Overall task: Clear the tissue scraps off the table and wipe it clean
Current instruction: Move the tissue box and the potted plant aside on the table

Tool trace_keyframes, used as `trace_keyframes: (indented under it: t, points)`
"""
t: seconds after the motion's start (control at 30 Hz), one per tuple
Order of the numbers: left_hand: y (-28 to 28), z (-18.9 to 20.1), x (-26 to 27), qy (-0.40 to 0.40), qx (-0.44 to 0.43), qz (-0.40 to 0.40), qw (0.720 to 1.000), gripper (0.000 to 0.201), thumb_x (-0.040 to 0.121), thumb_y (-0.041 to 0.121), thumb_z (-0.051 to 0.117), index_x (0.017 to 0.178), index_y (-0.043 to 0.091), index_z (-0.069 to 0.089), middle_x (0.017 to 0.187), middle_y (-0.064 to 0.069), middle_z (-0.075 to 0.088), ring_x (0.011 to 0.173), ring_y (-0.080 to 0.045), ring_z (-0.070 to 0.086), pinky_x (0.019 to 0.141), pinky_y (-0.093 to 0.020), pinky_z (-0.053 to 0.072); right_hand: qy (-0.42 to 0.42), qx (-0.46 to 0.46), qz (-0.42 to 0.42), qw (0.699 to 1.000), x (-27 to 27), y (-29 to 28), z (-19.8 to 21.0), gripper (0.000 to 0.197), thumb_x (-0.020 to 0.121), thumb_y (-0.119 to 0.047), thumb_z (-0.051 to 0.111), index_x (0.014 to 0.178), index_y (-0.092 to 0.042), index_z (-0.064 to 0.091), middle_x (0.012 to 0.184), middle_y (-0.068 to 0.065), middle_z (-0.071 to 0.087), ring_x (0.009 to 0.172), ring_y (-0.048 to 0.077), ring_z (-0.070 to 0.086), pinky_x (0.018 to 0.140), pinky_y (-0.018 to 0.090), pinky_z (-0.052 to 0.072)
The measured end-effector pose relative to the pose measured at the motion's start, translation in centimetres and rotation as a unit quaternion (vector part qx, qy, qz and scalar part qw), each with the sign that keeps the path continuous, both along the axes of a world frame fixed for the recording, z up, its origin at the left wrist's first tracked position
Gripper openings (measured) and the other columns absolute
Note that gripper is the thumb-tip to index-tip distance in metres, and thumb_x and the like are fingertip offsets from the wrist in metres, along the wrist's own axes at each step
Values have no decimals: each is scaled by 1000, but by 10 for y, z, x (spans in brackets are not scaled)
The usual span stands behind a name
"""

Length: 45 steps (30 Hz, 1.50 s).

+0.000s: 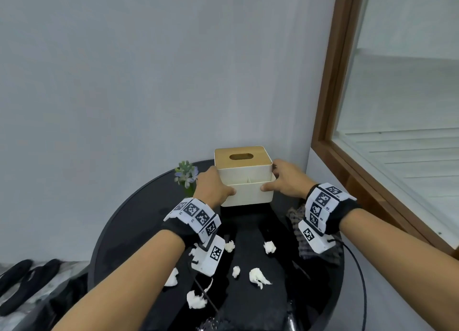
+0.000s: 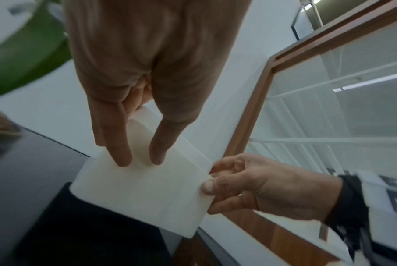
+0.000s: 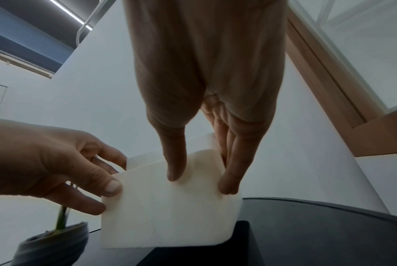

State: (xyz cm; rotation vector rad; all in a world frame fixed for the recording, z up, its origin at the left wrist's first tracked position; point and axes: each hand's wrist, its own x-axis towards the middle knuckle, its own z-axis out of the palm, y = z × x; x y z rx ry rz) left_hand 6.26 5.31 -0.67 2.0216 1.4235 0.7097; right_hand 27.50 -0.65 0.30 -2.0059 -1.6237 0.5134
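A small potted plant [image 1: 186, 175] stands beside a wood-lidded tissue box [image 1: 242, 157]; black sandals [image 1: 22, 278] lie below.

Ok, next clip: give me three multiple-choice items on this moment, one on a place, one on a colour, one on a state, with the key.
1. Where does the plaid cloth lie?
A. under the right forearm, on the table
B. on top of the box
C. on the floor

2. What colour is the lid of the tissue box?
A. black
B. wood brown
C. green

3. What are the two hands doing?
A. picking up scraps
B. hanging idle
C. holding the box from both sides

Key: 1 A, the cloth shows beside the right wrist band; 2 B, the slotted top is brown; 3 C, the left hand and the right hand grip opposite sides while the tissue scraps lie untouched.
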Motion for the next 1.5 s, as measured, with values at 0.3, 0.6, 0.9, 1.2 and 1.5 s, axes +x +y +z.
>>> trace_keyframes:
  t: [0.3, 0.6, 0.9, 1.2, 1.5]
  points:
    - [43, -2, 30, -3, -24, 37, 999, 56, 62, 24, 80, 110, 11, 57, 107, -12, 62, 83, -24, 66, 76, -37, 59, 12, -7, -6, 1000, 20, 44, 2, 68, 70, -32, 84, 124, -9, 48, 126, 11, 58, 111, 28, 58, 90, 33, 47]
    - [70, -15, 40, -54, -34, 56, 996, 58, 63, 16, 82, 115, 13, 56, 112, -11, 60, 96, -27, 62, 82, -36, 56, 33, 16, -6, 999, 31, 68, -11, 65, 68, -28, 85, 120, -8, 51, 122, 11, 60, 107, 27, 59, 83, 29, 45]
    - [73, -22, 36, -62, -31, 65, 995, 62, 68, 12, 82, 123, 10, 54, 119, -10, 60, 101, -24, 58, 77, -25, 44, 18, 10, 2, 1000, 30, 74, -16, 69, 71, -31, 84, 125, -10, 47, 124, 11, 57, 108, 26, 57, 82, 27, 42]
    - [66, -23, 37, -44, -28, 55, 997, 59, 72, 13, 77, 126, 12, 51, 123, -13, 56, 97, -25, 58, 77, -28, 45, 18, 5, 6, 1000, 29, 67, -16, 62, 74, -28, 80, 124, -11, 48, 123, 10, 58, 98, 22, 57, 79, 27, 45]
    - [57, -17, 39, -2, -42, 52, 998, 53, 78, 7, 65, 128, 8, 47, 120, -19, 56, 102, -33, 59, 84, -38, 54, 22, 6, 11, 1000, 25, 54, -10, 54, 78, -25, 75, 125, -11, 52, 122, 9, 62, 102, 24, 63, 84, 28, 51]
